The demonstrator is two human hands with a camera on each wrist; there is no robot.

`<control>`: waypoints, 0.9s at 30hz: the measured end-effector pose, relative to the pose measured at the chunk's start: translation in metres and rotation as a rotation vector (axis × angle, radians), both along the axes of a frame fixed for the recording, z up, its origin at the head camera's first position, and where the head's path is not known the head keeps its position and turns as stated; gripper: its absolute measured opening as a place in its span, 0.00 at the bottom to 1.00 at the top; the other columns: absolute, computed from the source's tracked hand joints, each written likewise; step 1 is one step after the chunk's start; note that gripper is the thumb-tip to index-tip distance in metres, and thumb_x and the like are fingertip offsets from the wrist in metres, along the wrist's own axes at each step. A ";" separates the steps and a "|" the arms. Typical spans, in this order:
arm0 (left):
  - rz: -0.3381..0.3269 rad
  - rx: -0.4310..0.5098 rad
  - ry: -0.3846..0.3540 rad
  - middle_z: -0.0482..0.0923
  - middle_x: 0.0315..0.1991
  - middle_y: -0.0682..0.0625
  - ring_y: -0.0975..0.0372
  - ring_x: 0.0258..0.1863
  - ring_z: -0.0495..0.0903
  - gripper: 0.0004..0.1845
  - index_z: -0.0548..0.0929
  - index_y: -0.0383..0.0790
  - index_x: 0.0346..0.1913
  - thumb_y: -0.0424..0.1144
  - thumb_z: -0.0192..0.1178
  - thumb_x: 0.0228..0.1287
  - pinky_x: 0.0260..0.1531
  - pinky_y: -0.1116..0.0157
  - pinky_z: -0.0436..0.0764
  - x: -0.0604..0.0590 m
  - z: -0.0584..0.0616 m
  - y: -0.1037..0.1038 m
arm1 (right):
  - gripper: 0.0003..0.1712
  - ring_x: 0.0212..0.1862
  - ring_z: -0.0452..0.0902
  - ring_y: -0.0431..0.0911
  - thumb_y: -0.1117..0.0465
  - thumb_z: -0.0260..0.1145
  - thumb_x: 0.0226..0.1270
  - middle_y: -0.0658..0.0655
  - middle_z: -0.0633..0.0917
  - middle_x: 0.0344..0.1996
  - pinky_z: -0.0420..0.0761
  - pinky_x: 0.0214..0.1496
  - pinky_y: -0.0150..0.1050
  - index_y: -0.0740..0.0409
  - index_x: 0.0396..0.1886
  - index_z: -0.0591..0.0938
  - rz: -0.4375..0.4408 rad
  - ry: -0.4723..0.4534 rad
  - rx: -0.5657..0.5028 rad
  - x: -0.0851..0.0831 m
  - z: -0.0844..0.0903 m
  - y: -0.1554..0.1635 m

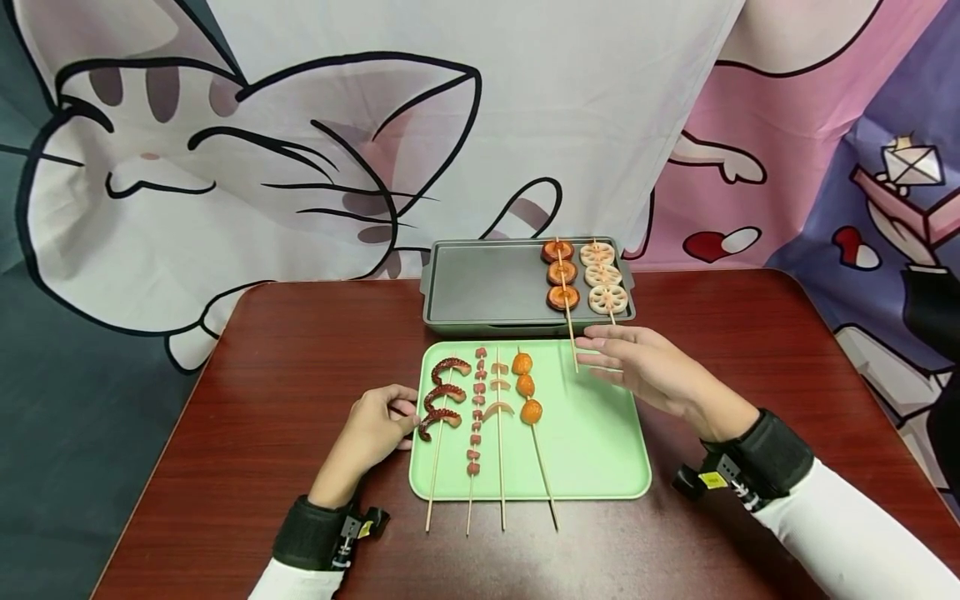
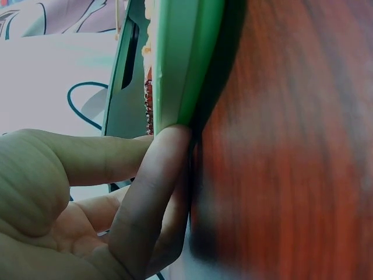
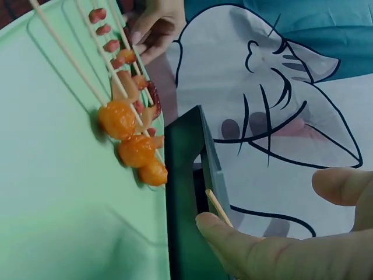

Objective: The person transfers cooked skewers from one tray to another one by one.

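A light green tray [image 1: 600,433] holds several skewers: dark red octopus [image 1: 444,392], small pink sausage bits [image 1: 476,412], pale shrimp pieces [image 1: 498,392] and three orange balls [image 1: 526,386]. Behind it, a grey grill pan [image 1: 487,283] carries a skewer of orange-red slices [image 1: 561,273] and a lotus-root skewer [image 1: 602,277]. My left hand [image 1: 375,425] rests at the tray's left edge, fingers [image 2: 145,192] touching the rim [image 2: 186,58]. My right hand [image 1: 645,367] hovers over the tray's far right corner, fingers spread and straight. A stick end [image 3: 218,209] lies just by its thumb [image 3: 262,251].
The dark red wooden table [image 1: 262,375] has bare room on both sides of the tray. A cartoon cat cloth [image 1: 300,167] hangs behind the table's far edge. The skewer sticks overhang the tray's near rim.
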State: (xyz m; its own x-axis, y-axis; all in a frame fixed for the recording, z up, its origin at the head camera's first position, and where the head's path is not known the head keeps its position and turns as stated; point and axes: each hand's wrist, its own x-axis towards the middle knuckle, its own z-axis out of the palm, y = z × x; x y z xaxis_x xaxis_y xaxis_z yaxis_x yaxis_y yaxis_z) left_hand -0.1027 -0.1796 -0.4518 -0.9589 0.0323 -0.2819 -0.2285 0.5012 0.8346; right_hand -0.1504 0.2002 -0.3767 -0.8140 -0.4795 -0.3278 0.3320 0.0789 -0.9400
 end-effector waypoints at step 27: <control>-0.001 -0.003 0.006 0.80 0.40 0.41 0.60 0.33 0.81 0.17 0.83 0.29 0.57 0.24 0.64 0.66 0.26 0.65 0.91 0.001 0.002 0.000 | 0.32 0.51 0.86 0.39 0.72 0.54 0.78 0.49 0.87 0.44 0.82 0.66 0.35 0.82 0.75 0.55 -0.052 -0.076 -0.059 -0.029 -0.019 -0.015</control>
